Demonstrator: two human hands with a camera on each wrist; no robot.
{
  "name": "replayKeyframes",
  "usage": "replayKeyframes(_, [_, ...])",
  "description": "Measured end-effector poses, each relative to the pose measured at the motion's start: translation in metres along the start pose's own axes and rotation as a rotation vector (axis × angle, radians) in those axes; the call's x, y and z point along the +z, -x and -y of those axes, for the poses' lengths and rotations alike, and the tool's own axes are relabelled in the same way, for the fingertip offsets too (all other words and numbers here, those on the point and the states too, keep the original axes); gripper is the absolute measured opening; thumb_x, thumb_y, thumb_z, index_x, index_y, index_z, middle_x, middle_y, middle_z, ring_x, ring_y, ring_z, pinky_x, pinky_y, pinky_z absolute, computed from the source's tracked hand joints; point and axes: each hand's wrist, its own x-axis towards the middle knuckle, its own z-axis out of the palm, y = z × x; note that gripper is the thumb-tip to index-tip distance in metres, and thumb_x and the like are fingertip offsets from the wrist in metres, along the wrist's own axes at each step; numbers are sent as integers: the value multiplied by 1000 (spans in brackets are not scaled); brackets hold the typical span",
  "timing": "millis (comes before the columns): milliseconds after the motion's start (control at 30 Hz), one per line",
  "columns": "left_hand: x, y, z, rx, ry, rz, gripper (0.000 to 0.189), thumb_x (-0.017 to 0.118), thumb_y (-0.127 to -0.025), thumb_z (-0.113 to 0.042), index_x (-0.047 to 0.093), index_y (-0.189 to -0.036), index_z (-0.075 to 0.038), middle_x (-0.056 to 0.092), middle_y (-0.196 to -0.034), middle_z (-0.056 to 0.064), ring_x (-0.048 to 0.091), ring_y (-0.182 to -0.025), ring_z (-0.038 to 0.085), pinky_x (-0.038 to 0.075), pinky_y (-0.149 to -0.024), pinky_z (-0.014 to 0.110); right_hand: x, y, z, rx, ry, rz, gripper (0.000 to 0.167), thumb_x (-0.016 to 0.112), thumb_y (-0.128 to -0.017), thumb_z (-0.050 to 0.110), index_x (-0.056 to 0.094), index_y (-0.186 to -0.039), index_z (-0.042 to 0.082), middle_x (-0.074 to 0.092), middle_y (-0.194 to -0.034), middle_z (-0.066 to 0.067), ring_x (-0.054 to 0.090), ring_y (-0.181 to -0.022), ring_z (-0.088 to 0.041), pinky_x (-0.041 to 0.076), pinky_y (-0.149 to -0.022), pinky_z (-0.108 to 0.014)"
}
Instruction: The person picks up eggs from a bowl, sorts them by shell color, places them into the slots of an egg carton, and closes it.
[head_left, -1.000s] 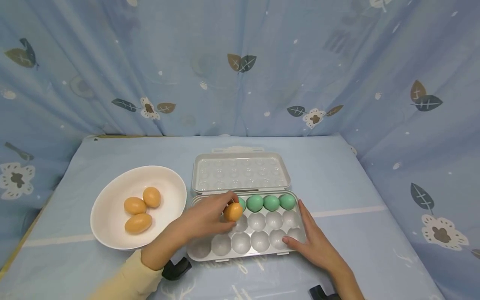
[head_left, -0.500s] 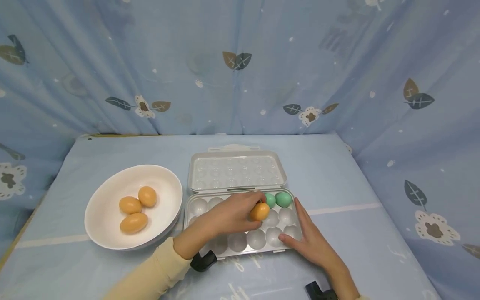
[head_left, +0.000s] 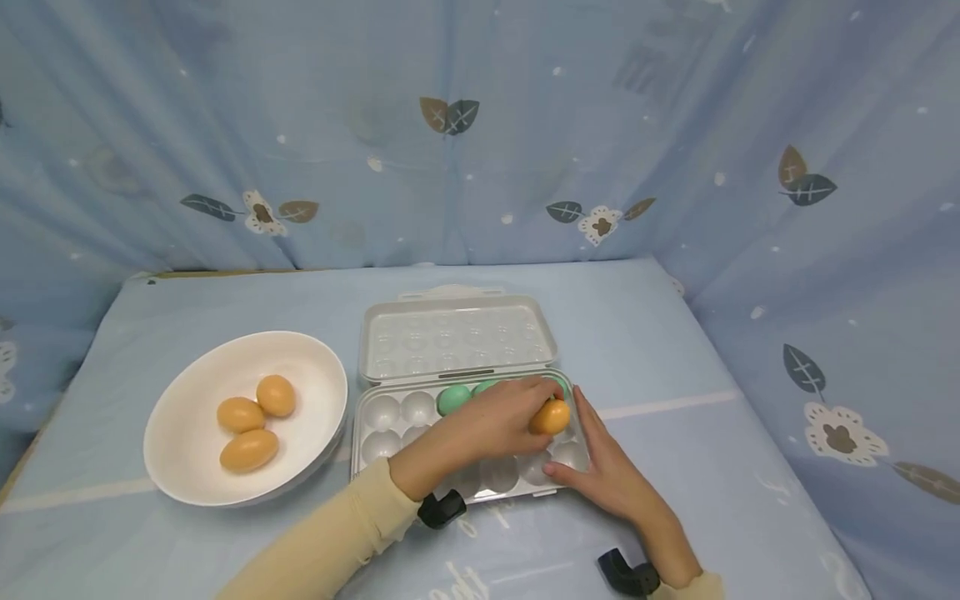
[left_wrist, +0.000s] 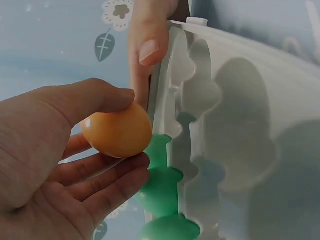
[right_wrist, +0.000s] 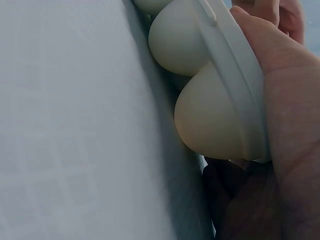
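My left hand (head_left: 498,421) pinches an orange egg (head_left: 551,417) between thumb and fingers over the right end of an open plastic egg box (head_left: 381,410). In the left wrist view the egg (left_wrist: 120,131) shows close up, the thumb along its top and the fingertips beneath. Green eggs (head_left: 453,399) sit in the box's back row, partly hidden behind the left hand. My right hand (head_left: 611,475) grips the box's right end, thumb over the front rim and fingers along the side. The right wrist view shows the box's rounded cups (right_wrist: 215,115) from outside, against that palm.
To the left stands a white bowl (head_left: 168,433) with three orange eggs (head_left: 249,451) in it. The box's clear lid (head_left: 459,333) lies folded back behind the cups. A blue patterned curtain (head_left: 480,183) hangs behind the cloth-covered table (head_left: 637,333).
My left hand has carried the orange egg rightward over the box, to its right end. The right hand keeps its grip on the box. The whole head view has shifted slightly.
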Motion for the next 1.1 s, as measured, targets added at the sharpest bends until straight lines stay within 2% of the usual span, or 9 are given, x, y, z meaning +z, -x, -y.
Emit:
replayKeyframes(233, [8, -11, 1, -12, -47, 15, 39, 78, -89, -23, 63, -125, -17, 64, -107, -3, 55, -80, 11, 46, -70, 24, 2, -5, 1, -16, -15, 15, 115, 81, -88, 44, 2, -167, 16, 9, -173, -10, 16, -157, -37, 24, -120, -67])
replayKeyframes(367, [14, -16, 0, -22, -88, 10, 41, 78, -89, -25, 63, -126, -17, 65, -107, -3, 57, -85, 12, 48, -71, 28, 2, -6, 2, -26, -35, 23, 115, 81, -88, 43, 2, -167, 17, 8, -173, -7, 16, -157, -34, 23, -121, -64])
replayKeyframes(567, [20, -23, -3, 12, -96, -13, 40, 81, -86, -21, 61, -121, -17, 63, -98, -2, 57, -86, 13, 48, -69, 27, 1, -6, 2, -33, -25, 17, 117, 82, -87, 43, 1, -167, 18, 9, -173, -6, 17, -157, -29, 23, -121, -61])
replayKeyframes(800, [26, -27, -5, 46, -151, -17, 34, 82, -88, -21, 64, -115, -12, 65, -103, -1, 59, -91, 13, 52, -80, 26, 1, -4, 0, -30, -10, 12, 116, 80, -88, 44, 1, -167, 13, 8, -173, -11, 17, -157, -36, 24, -120, -64])
replayKeyframes(1000, [27, -26, -5, 42, -125, -25, 29, 82, -88, -21, 66, -110, -12, 65, -102, -1, 58, -89, 13, 51, -80, 26, 0, -1, -3, -19, 5, 6, 115, 80, -89, 44, 2, -167, 12, 10, -173, -13, 19, -155, -40, 27, -118, -68])
replayKeyframes(1100, [24, -21, -3, 28, -86, -23, 27, 81, -88, -19, 66, -110, -11, 65, -101, 0, 57, -86, 13, 50, -78, 25, 0, -1, -2, -2, 8, 8, 114, 79, -89, 46, 2, -167, 13, 11, -172, -14, 20, -155, -41, 27, -118, -68])
